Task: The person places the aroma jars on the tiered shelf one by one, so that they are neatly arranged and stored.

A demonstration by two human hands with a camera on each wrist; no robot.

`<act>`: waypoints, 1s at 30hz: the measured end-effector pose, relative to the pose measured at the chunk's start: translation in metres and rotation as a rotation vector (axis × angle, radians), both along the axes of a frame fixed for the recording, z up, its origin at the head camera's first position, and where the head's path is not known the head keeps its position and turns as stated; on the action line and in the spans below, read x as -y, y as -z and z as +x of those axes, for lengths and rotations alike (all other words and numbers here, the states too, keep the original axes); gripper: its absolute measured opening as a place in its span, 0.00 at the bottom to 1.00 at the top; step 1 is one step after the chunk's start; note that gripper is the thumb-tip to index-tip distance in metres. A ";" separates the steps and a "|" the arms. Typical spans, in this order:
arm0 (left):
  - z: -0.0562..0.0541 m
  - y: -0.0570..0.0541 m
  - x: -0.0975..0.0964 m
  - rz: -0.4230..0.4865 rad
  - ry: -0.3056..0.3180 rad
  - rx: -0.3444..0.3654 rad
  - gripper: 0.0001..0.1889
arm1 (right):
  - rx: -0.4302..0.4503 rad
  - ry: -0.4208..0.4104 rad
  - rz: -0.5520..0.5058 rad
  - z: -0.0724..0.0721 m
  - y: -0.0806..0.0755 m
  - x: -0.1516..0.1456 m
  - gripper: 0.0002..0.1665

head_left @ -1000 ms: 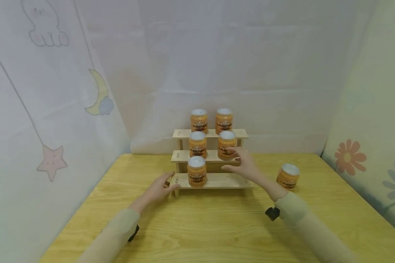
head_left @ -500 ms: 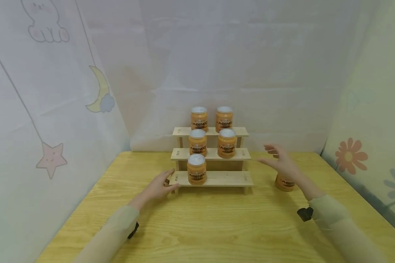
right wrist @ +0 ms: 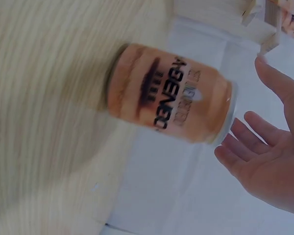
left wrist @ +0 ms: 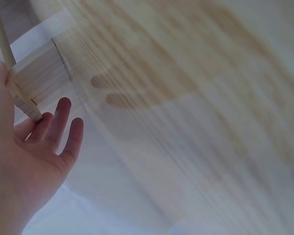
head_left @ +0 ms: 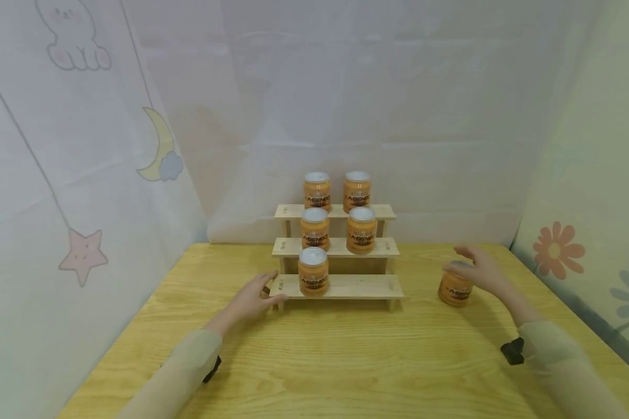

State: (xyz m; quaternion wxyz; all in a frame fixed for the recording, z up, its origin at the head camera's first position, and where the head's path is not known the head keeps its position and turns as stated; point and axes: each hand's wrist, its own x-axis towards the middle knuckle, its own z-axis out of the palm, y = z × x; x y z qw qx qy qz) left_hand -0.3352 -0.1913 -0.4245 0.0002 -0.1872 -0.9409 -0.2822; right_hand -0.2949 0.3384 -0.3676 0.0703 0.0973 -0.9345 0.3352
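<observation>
A three-step wooden shelf (head_left: pixel 364 286) stands at the back of the table. At the left end of its lowest board, my left hand (head_left: pixel 250 298) pinches the edge between thumb and fingers; in the left wrist view the ring finger and little finger (left wrist: pixel 74 138) stick out free. To the right of the shelf, an orange can (head_left: pixel 455 291) with a silver lid stands upright on the table. My right hand (head_left: pixel 481 271) hovers at its top, thumb and fingers spread apart. The right wrist view has the fingertips (right wrist: pixel 224 155) right at the can's rim.
On the lowest step sits one orange can (head_left: pixel 313 272), toward the left. The middle step bears two more, including a right-hand can (head_left: pixel 361 231); the top step also holds two, one a left-hand can (head_left: pixel 317 193). A printed cloth (head_left: pixel 424 116) hangs behind the table (head_left: pixel 314 355).
My right hand has moved away from the right-hand can on the middle step, rightward and down to the can on the table. The left hand stays at the shelf's end.
</observation>
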 end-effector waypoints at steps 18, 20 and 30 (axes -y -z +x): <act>0.003 -0.003 -0.002 -0.038 -0.018 -0.023 0.46 | 0.114 0.013 0.142 0.002 0.016 -0.017 0.52; 0.004 -0.004 -0.002 -0.044 -0.024 -0.020 0.46 | 0.119 0.015 0.144 0.003 0.015 -0.015 0.52; 0.004 -0.005 -0.002 -0.049 -0.024 -0.023 0.45 | 0.134 0.008 0.128 0.005 0.014 -0.016 0.55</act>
